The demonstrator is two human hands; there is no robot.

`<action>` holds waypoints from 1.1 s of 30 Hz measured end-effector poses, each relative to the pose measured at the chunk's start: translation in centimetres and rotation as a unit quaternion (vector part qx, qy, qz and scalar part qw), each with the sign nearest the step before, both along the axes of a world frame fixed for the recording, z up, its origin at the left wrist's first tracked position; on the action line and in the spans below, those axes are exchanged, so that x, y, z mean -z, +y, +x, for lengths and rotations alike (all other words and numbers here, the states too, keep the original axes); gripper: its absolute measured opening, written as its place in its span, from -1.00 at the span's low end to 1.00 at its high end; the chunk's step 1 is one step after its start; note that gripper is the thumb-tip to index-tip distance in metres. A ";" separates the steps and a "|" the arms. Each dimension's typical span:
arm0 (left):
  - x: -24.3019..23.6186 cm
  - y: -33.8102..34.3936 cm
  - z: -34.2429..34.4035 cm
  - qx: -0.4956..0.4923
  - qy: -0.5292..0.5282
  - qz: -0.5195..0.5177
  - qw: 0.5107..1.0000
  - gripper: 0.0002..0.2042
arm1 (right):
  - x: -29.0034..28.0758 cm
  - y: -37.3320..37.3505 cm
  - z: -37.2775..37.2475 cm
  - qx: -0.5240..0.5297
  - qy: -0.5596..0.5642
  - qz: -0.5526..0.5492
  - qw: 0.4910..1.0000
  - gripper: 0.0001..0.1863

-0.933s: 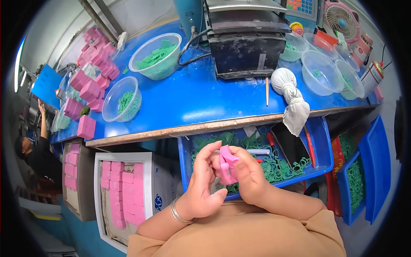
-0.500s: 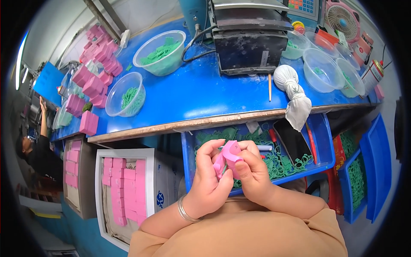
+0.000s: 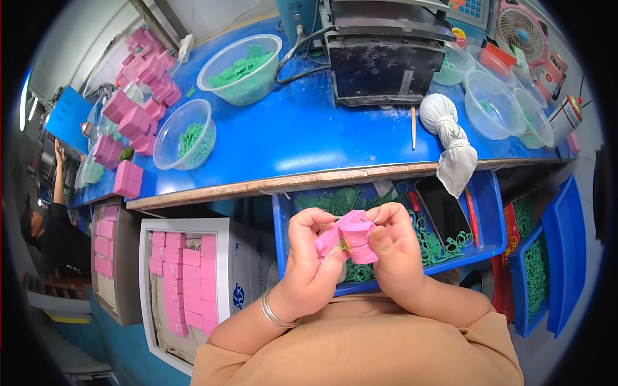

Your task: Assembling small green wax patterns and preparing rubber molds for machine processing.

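Pink piece (image 3: 360, 240), head view: far side hidden behind fingers; can't tell if it's one folded part or two. Greenish-yellow bit (image 3: 344, 245) in its gap, too small to make out. Left hand (image 3: 313, 265) pinches its left flap, right hand (image 3: 396, 258) pinches its right side, thumb in front. Piece sits between both, above the blue tray (image 3: 501, 239), partly covered.

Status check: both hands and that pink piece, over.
Left hand and right hand gripping pink piece. Blue tray behind it in view. Nothing seen blocking either hand.
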State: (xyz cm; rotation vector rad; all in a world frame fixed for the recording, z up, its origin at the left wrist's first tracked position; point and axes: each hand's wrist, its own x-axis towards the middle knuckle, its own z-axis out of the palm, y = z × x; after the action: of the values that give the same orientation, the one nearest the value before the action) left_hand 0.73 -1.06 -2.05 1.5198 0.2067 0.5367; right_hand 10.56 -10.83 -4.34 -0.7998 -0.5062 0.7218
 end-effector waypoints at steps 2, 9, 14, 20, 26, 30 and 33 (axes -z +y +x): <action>0.0 0.1 -0.1 0.011 -0.002 -0.036 0.999 -0.62 | -0.1 -0.1 0.0 -0.006 0.025 0.006 1.000 -0.72; 0.4 1.0 -0.2 0.020 -0.041 -0.084 0.995 -0.57 | -0.4 -0.8 0.5 -0.034 0.070 -0.025 0.997 -0.72; -1.4 1.9 -0.5 -0.188 0.007 0.497 0.847 -0.63 | -0.6 -0.7 0.7 0.023 -0.070 -0.019 0.997 -0.67; -1.8 0.7 -0.6 -0.184 0.075 0.565 0.801 -0.77 | 0.3 -0.8 0.4 0.052 -0.165 -0.043 0.984 -0.66; -1.2 0.7 -1.4 -0.122 -0.012 0.229 0.966 -0.86 | -0.8 -0.9 0.5 0.037 -0.142 -0.069 0.987 -0.64; -0.7 1.2 -1.6 -0.020 -0.060 -0.253 0.965 -0.91 | -0.9 -0.7 1.1 -0.056 -0.094 -0.130 0.985 -0.54; 0.0 1.3 -1.4 0.010 -0.053 -0.380 0.923 -0.89 | 0.4 -1.0 1.9 -0.148 0.039 -0.118 0.981 -0.69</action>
State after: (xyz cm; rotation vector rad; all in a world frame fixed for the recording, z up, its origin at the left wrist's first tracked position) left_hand -0.71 0.24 -2.04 0.7324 0.2750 0.4467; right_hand 12.48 -11.82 -4.72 -0.9239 -0.4785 1.1008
